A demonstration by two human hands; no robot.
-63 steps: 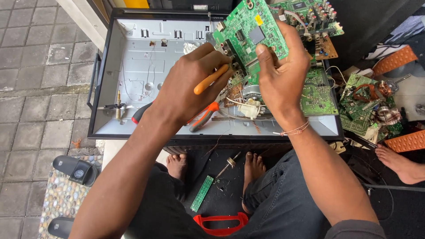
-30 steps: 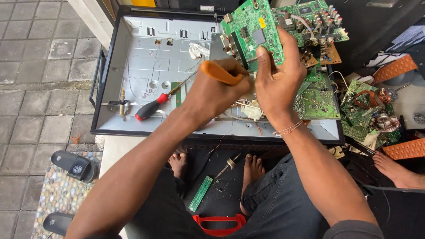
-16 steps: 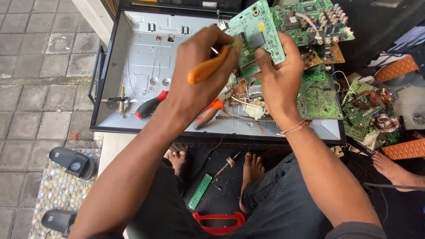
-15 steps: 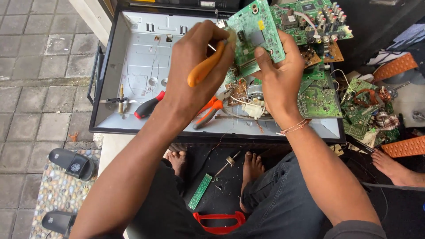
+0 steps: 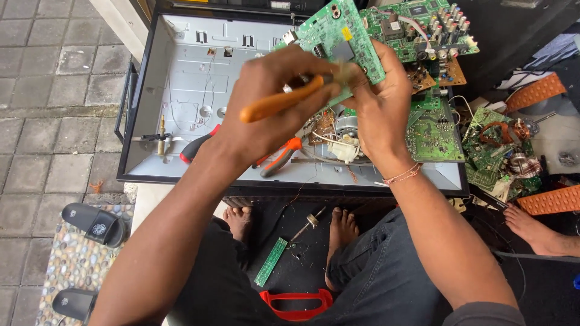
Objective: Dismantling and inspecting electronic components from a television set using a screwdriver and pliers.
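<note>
An opened grey metal chassis [image 5: 193, 78] serves as the work surface. On it lie a red-handled screwdriver [image 5: 196, 147] at eight o'clock, orange-handled pliers [image 5: 279, 158] near six, and a green circuit board [image 5: 432, 130] at four o'clock. Beneath it, dark floor [image 5: 302, 271] carries a narrow green strip board [image 5: 270, 262].

Open casing [image 5: 181, 72] sits in front of me w/ my feet [image 5: 341, 232] under its near edge. My left hand [image 5: 272, 102] and right hand [image 5: 380, 102] are over its right half, board [image 5: 338, 33] between them, screwdriver [image 5: 281, 104] in the left. Pliers [image 5: 281, 160] lie in the casing below my left hand. More boards [image 5: 432, 130] to the right, sandals [image 5: 93, 223] on the floor far left.
</note>
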